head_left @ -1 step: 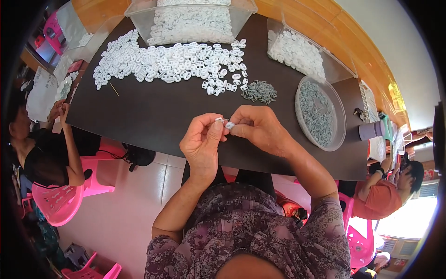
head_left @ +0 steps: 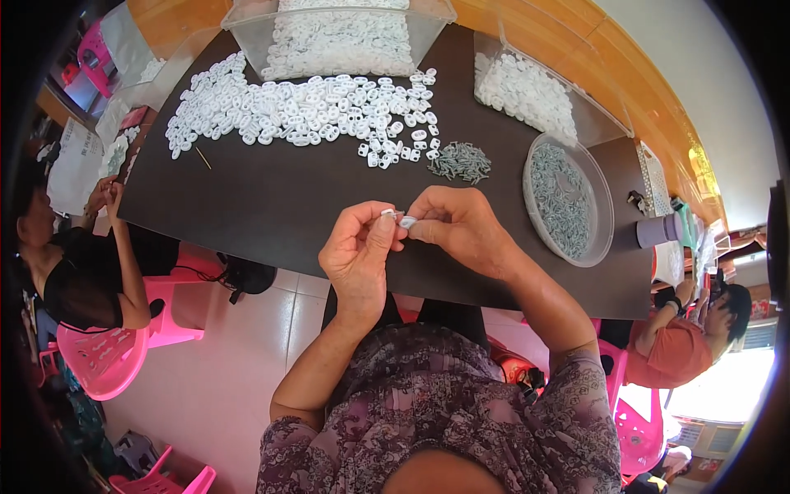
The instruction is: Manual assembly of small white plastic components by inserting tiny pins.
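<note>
Over the near edge of the dark table, my left hand (head_left: pixel 360 255) pinches a small white plastic piece (head_left: pixel 388 213) between thumb and fingers. Close against it, my right hand (head_left: pixel 465 232) grips another small white oval piece (head_left: pixel 408 222) with thumb and forefinger. The fingertips almost meet, and whether the two pieces touch is too small to tell. Ahead lies a wide heap of white oval plastic pieces with holes (head_left: pixel 304 115). A small pile of grey screws (head_left: pixel 461 163) sits at its right end.
Clear bins of white pieces stand at the back (head_left: pixel 247 34) and back right (head_left: pixel 605 118). At right are a round clear tub (head_left: pixel 609 221) of grey screws and a purple-grey cup (head_left: pixel 658 232). A thin stick (head_left: pixel 203 158) lies left. People sit at left (head_left: pixel 78 272) and right (head_left: pixel 671 346).
</note>
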`<state>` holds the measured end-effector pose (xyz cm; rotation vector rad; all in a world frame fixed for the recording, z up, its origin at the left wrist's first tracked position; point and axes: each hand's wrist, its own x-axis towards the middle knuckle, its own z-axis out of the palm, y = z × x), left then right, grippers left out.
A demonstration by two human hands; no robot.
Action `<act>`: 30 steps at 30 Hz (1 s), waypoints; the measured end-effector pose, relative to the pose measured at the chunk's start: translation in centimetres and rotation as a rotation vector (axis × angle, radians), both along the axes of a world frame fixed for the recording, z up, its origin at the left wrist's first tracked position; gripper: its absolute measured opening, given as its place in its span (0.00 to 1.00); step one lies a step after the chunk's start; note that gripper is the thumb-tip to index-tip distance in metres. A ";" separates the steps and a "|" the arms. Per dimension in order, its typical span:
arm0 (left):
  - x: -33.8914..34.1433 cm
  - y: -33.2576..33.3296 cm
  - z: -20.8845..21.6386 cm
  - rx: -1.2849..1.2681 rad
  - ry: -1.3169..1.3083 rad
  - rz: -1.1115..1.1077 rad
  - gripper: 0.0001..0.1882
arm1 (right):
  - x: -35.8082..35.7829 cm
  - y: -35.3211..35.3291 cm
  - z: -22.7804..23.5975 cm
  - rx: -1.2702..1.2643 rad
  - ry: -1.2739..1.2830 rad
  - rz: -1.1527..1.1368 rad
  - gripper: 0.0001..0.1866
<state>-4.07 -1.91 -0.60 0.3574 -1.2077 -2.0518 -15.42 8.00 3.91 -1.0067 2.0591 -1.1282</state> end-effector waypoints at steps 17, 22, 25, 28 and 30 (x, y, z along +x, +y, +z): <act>1.1 0.3 -0.4 0.112 -0.020 -0.024 0.06 | 3.8 0.8 -2.5 -0.507 -0.466 -0.309 0.08; 1.5 0.3 -0.5 0.078 -0.067 -0.047 0.05 | 3.8 1.2 -2.6 -0.475 -0.467 -0.336 0.08; 1.6 0.5 -0.3 0.118 -0.046 -0.063 0.07 | 3.8 1.3 -2.6 -0.481 -0.479 -0.374 0.08; 1.6 0.7 0.0 0.136 -0.069 -0.069 0.08 | 3.7 1.2 -2.4 -0.470 -0.491 -0.424 0.07; 1.7 0.9 -0.1 0.070 -0.066 -0.073 0.09 | 3.6 1.2 -2.2 -0.452 -0.501 -0.453 0.07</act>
